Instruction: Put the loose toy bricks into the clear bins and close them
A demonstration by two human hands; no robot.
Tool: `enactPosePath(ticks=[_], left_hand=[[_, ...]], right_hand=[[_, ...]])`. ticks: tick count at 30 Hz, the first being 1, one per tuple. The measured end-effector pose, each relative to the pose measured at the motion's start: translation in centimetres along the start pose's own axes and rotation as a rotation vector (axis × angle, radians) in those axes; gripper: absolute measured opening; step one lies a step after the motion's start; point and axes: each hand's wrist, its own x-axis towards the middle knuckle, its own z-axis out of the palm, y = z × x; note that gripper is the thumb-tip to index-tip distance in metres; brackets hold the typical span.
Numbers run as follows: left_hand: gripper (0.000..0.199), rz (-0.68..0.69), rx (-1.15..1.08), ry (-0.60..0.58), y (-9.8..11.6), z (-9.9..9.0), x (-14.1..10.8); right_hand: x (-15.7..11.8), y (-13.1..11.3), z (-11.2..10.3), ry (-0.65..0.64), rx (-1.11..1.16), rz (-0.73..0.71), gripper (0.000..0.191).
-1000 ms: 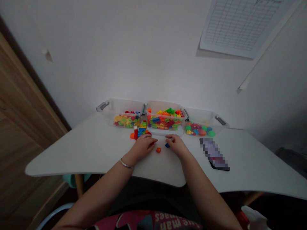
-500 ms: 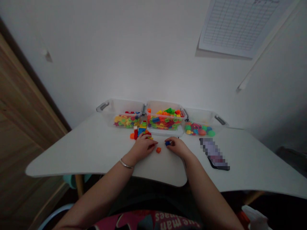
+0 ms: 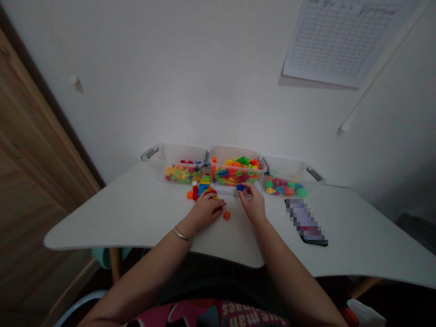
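My right hand [image 3: 254, 205] pinches a small blue toy brick [image 3: 240, 187] between thumb and fingertips, raised in front of the middle bin. Curled around a red toy brick [image 3: 218, 208], my left hand [image 3: 205, 210] rests low on the table and hides most of that piece. Just beyond its knuckles lies a cluster of joined bricks in blue [image 3: 203, 188], red [image 3: 195, 192], yellow and green; whether it is fixed to the red piece I cannot tell. A loose orange brick [image 3: 226, 215] sits on the table between my hands.
Three clear plastic bins stand along the wall: a left bin [image 3: 182, 154], a middle bin [image 3: 238, 154] and a right bin [image 3: 289, 170], each holding colourful pieces. A white lid [image 3: 226, 189] lies before the middle one. Right of my hand is a phone [image 3: 306, 222] on the white table [image 3: 136, 218].
My right hand has lifted the blue brick up and away from the orange one, towards the middle bin. My left hand has stayed nearly in place. The camera view has shifted slightly.
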Motion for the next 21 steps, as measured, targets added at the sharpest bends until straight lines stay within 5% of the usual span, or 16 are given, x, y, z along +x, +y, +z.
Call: enactPosePath(ticks=[3, 7, 11, 21], left_hand=[[0.032, -0.026, 0.003, 0.023, 0.0, -0.1, -0.1], [0.034, -0.061, -0.003, 0.030, 0.1, -0.4, -0.1], [0.033, -0.066, -0.004, 0.009, 0.3, -0.5, 0.0], [0.031, -0.045, 0.011, 0.024, 0.2, -0.3, 0.0]], right_hand=[[1.6, -0.8, 0.2, 0.220, 0.088, -0.029, 0.025], [4.1, -1.3, 0.1, 0.316, 0.053, -0.029, 0.019], [5.9, -1.3, -0.2, 0.287, -0.108, -0.084, 0.012], [5.0, -0.6, 0.7, 0.064, -0.482, -0.225, 0.060]])
